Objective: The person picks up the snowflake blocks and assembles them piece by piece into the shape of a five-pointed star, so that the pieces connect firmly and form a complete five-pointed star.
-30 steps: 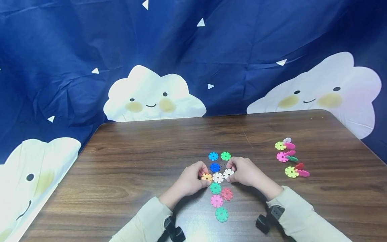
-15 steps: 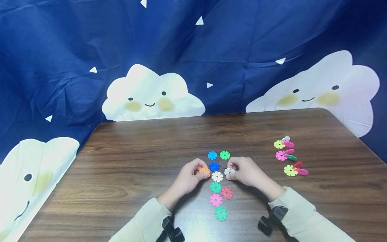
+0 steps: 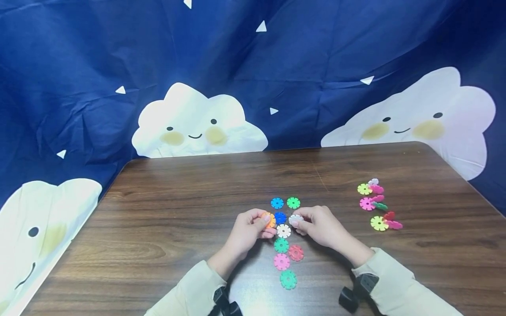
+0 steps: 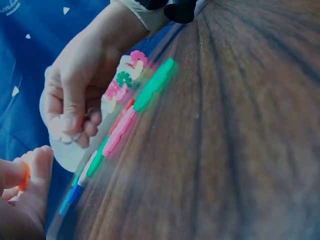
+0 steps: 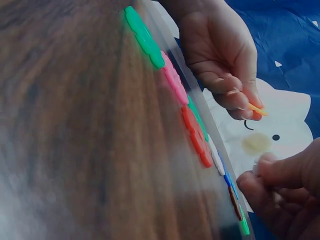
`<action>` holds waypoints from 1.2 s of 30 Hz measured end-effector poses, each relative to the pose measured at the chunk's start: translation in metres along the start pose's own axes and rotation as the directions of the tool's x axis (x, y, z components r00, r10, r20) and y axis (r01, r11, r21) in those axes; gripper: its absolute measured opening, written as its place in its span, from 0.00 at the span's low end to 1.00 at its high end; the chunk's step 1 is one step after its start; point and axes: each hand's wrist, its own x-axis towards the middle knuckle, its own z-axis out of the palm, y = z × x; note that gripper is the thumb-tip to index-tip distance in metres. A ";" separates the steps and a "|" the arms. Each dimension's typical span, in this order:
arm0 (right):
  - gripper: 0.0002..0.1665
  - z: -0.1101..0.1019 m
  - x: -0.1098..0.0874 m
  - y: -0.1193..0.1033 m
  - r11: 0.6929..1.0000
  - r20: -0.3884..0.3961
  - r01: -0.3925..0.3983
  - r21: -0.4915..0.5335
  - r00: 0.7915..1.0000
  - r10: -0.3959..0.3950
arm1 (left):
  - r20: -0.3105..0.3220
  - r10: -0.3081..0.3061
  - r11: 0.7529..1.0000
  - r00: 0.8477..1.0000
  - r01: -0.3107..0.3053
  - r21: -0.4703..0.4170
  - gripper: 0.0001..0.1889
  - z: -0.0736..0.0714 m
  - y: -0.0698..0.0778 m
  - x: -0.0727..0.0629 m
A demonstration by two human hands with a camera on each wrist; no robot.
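Observation:
My left hand (image 3: pixel 247 232) pinches an orange notched plastic disc (image 3: pixel 271 220) between thumb and fingers, raised off the table. Opposite it, my right hand (image 3: pixel 323 224) holds a white notched disc (image 3: pixel 294 218) by its edge, a short gap from the orange one. Under and between the hands lie a dark blue disc (image 3: pixel 280 217) and another white disc (image 3: pixel 283 231). Nearer me follow a green disc (image 3: pixel 281 245), a red disc (image 3: pixel 295 253), a pink disc (image 3: pixel 281 262) and a second green disc (image 3: pixel 287 279). A brown disc (image 5: pixel 235 202) shows in the right wrist view.
Beyond the hands lie a light blue disc (image 3: pixel 277 203) and a bright green disc (image 3: pixel 293 202). To the right stand joined disc clusters: one yellow, pink and white (image 3: pixel 365 189), one pink and green (image 3: pixel 367 203), one yellow, red and pink (image 3: pixel 379 223). A cloud-patterned blue cloth (image 3: pixel 296 66) hangs behind the table.
Both hands have lifted their discs from beside the white disc on the table. The orange disc has turned more upright; the right hand has shifted slightly left over the brown disc.

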 end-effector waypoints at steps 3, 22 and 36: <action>0.04 0.002 -0.001 -0.003 0.999 -0.029 0.027 0.037 0.999 -0.026 | -0.010 -0.010 1.000 1.000 0.010 -0.028 0.10 0.002 0.002 -0.001; 0.07 0.015 -0.005 -0.011 0.952 -0.200 0.307 0.014 0.933 -0.298 | -0.043 0.039 0.999 0.998 -0.038 0.025 0.09 0.015 0.008 -0.007; 0.11 0.016 -0.008 -0.015 0.943 -0.252 0.333 -0.011 0.911 -0.325 | -0.035 -0.003 1.000 0.999 0.003 -0.001 0.06 0.019 0.011 -0.009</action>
